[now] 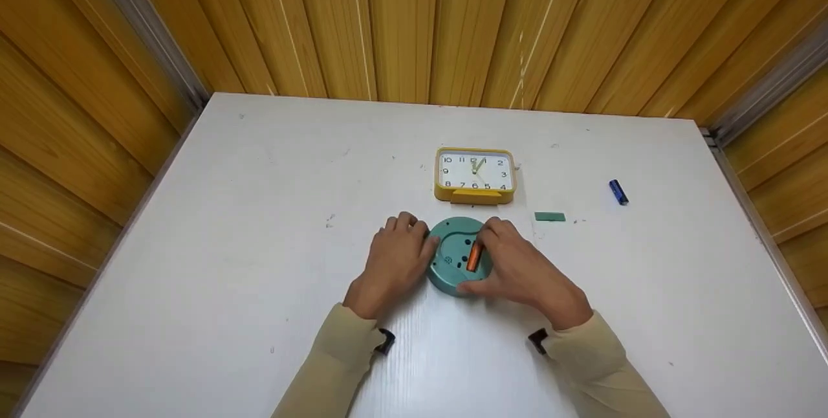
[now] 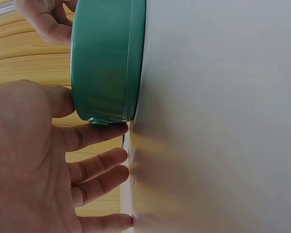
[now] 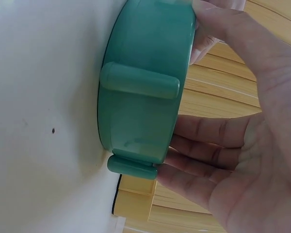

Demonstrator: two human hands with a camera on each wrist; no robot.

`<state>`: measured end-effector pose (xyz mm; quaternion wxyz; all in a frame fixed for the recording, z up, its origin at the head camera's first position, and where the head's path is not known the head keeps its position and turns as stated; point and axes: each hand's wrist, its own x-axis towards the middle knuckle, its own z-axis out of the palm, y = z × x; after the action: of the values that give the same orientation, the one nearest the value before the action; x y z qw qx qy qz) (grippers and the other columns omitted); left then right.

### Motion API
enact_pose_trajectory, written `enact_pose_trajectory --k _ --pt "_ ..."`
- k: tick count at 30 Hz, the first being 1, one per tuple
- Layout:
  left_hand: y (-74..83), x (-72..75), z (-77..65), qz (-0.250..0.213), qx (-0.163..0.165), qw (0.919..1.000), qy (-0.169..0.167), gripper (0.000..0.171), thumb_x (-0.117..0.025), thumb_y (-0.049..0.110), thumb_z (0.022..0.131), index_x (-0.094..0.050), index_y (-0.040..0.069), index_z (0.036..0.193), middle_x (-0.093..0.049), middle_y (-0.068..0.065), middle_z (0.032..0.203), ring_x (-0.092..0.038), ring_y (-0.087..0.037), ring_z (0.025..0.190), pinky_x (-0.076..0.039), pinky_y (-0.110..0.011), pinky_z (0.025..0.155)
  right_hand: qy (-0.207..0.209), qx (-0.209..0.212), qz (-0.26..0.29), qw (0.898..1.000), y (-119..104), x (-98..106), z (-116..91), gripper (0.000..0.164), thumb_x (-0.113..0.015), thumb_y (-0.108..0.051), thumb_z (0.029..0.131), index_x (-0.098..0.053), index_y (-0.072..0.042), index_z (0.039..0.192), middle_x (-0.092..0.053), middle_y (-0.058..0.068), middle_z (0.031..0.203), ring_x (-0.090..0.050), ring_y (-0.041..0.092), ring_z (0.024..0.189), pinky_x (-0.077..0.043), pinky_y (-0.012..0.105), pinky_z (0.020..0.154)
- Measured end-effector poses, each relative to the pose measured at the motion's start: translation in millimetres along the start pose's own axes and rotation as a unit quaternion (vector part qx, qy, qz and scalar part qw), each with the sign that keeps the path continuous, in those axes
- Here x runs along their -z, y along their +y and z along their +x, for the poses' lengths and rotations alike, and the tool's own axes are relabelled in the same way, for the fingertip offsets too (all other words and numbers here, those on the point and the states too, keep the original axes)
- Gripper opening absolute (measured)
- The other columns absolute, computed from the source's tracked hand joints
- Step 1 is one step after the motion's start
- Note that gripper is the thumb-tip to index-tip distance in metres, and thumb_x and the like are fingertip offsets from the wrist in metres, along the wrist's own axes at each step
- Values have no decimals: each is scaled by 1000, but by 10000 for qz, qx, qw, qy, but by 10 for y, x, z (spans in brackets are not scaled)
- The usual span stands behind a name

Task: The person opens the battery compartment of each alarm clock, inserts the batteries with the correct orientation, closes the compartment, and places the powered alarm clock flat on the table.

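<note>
Nearest my head camera, two beige sleeves come in from 7 and 5 o'clock, a black fitting showing at the left cuff. Taking the round clock as the dial's centre, I note it flat on the white table, back upward. The left hand sits at 9 o'clock, thumb and index finger pinching the rim, other fingers spread to the table. The right hand spans the 3 o'clock side, thumb at the near edge toward 5, fingertips over the back. An orange battery lies in the back, just right of centre, its far end at those fingertips; whether they pinch it I cannot tell. Toward 2 o'clock I record a green cover and, farther out, a blue battery. The yellow clock is at 12, near the round one, dial facing me. Beyond stands the wood-grain wall.
</note>
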<state>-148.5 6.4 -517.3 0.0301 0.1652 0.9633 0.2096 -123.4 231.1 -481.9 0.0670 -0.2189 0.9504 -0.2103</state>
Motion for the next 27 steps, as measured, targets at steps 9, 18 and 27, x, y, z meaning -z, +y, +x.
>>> enact_pose_trajectory --k 9,18,27 --pt "-3 17 -14 -44 58 10000 -7 47 -44 42 114 -67 5 131 -56 -14 135 -52 -31 120 -46 -50 104 -50 -21 -17 10000 -6 -9 30 87 -92 -52 79 -60 9 133 -51 11 130 -50 26 119 -52 42 103" --pt "19 25 -3 -139 58 9999 -34 45 -46 41 113 -67 5 131 -56 -14 135 -52 -31 121 -46 -50 104 -54 -116 31 9999 4 -1 29 89 -93 -52 78 -60 8 133 -52 11 130 -50 25 118 -52 42 102" --pt "21 17 5 -111 32 9999 -29 46 -45 40 114 -67 4 131 -57 -14 134 -52 -31 119 -47 -49 102 -52 -218 28 9997 -3 -20 17 89 -93 -52 78 -60 8 134 -51 12 131 -50 25 118 -53 42 101"
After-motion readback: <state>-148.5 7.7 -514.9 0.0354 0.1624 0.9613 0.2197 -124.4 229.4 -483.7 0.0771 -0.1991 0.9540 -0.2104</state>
